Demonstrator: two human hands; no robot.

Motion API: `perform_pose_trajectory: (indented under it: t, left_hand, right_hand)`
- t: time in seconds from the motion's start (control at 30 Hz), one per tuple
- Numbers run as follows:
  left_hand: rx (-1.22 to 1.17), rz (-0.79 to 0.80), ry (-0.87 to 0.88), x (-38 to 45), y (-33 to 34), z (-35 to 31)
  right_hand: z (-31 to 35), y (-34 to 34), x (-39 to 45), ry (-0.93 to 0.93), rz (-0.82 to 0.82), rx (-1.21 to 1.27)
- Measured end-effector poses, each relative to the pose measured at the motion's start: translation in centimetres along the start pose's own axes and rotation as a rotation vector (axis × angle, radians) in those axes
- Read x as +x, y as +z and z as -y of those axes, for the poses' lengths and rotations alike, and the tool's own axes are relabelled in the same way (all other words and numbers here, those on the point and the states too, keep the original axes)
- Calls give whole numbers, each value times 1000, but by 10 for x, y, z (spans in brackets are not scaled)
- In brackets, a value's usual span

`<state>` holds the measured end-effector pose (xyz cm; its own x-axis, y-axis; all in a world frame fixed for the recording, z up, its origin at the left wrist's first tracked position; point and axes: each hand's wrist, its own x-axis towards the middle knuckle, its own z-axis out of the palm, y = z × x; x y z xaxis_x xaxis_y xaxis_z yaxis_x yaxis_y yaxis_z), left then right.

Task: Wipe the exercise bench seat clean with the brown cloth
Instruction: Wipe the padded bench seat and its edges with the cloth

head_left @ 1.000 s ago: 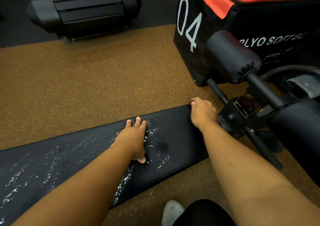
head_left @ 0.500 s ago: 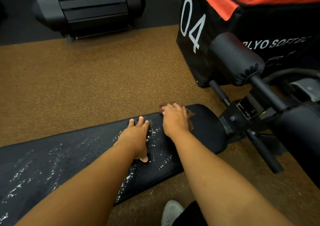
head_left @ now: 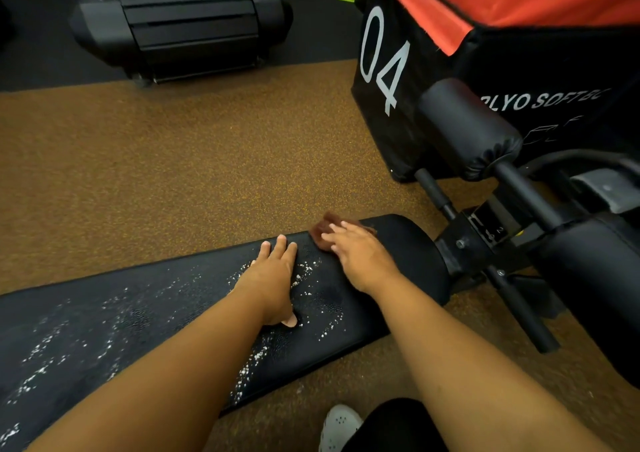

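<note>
The black exercise bench seat (head_left: 145,320) runs from the lower left to the centre right, speckled with white crumbs. My left hand (head_left: 273,278) lies flat on the seat with straight fingers, near the far edge. My right hand (head_left: 356,254) presses the brown cloth (head_left: 320,232) flat against the seat close to its rounded right end. Only the cloth's far edge shows beyond my fingers. The seat under and right of the cloth looks free of crumbs.
The bench's black frame and padded rollers (head_left: 467,129) stand to the right. A black and red plyo box (head_left: 485,53) marked 04 sits behind them. A treadmill (head_left: 187,26) is at the back left. Brown speckled floor (head_left: 173,174) surrounds the bench. A white shoe (head_left: 337,427) shows at the bottom.
My right hand has slid the cloth leftward from the seat's right end toward my left hand. The left hand has stayed planted on the seat.
</note>
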<state>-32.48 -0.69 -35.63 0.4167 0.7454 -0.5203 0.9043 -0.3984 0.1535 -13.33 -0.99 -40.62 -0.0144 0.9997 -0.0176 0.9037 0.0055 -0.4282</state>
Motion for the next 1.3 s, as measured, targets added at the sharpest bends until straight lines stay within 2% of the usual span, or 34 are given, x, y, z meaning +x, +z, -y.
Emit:
perform_pose_trajectory:
  t: [0.13,0.17,0.27,0.33,0.37,0.43,0.5,0.53,0.63,0.7,0.77,0.87,0.9,1.0,1.07,1.13,1.23,1.3]
  left_hand:
    - [-48,-101,18,-14,8,16]
    - [-35,-122,4,-17,11,19]
    - [-33,-152,-56,-25,14,25]
    - [-46,-156,-95,-31,14,29]
    - [-52,-157,-116,-34,14,32]
    - [-53,-148,-155,-41,15,36]
    - [-54,-118,-188,-47,18,38]
    - [-58,-103,-198,-49,21,38]
    - [-92,-85,-211,-50,24,37]
    - [-117,-80,-213,-49,23,38]
    - [-124,-76,-208,-47,23,39]
    - [-119,-72,-201,-46,23,40]
    - [-118,-72,-201,-46,23,39]
    - [-117,-64,-206,-44,22,38]
    - [-111,-60,-199,-44,22,38]
    - [-111,-56,-191,-44,22,39]
    - [-111,-48,-185,-44,22,41]
    - [-107,-43,-186,-43,22,40]
  right_hand:
    - [-4,-2,0,376,-147,-138]
    - [8,2,0,388,-154,-146]
    - [30,12,-8,149,-65,-64]
    - [18,3,-16,24,-15,-21]
    - [7,-2,-17,23,-14,-26]
    - [-10,-6,-16,170,-62,-84]
    - [0,-3,-14,350,-118,-149]
    - [13,2,-14,362,-123,-156]
    - [46,20,-22,97,-46,-54]
    - [38,16,-30,-47,-14,28]
    - [14,8,-27,25,-70,47]
    - [9,4,-19,348,-130,-70]
    - [21,7,-17,343,-126,-66]
    - [58,17,-28,49,16,32]
    - [49,13,-37,-82,76,75]
    - [23,7,-35,-20,39,10]
    - [7,5,-24,301,-61,-74]
    - [29,15,-24,278,-67,-69]
